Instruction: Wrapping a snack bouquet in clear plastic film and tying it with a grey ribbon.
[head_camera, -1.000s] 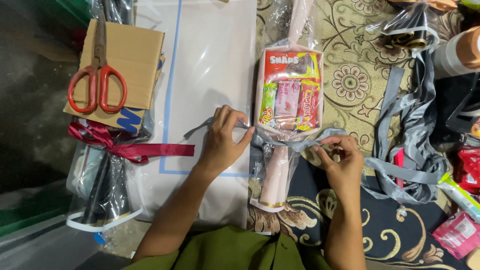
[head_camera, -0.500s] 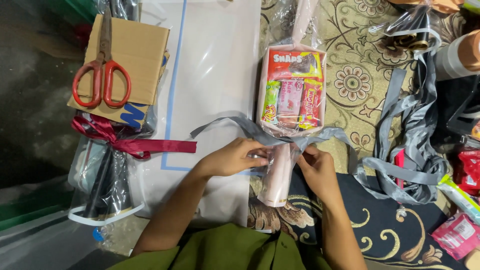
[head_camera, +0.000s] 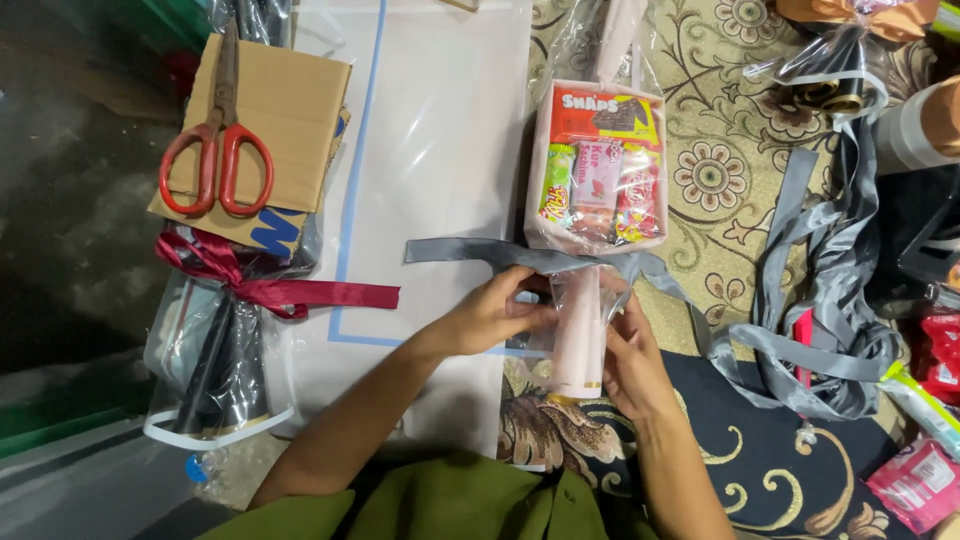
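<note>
A snack bouquet (head_camera: 598, 170) wrapped in clear plastic lies in front of me, with several colourful snack packs in a pale pink box and a pink rolled handle (head_camera: 580, 335) pointing toward me. A grey ribbon (head_camera: 470, 252) crosses the neck just below the box. My left hand (head_camera: 495, 315) grips the wrapped handle and ribbon from the left. My right hand (head_camera: 630, 360) holds the handle from the right, fingers closed against the plastic.
Red-handled scissors (head_camera: 215, 150) lie on a cardboard piece (head_camera: 290, 110) at the left. Below them is a wrapped bundle tied with a dark red ribbon (head_camera: 270, 290). A white sheet (head_camera: 440, 120) sits in the middle. A heap of grey ribbon (head_camera: 820, 330) and snack packets (head_camera: 920, 480) lie right.
Both hands moved inward from the ribbon ends to the handle. The grey ribbon now lies drawn across the neck, its left end stretched out flat to the left.
</note>
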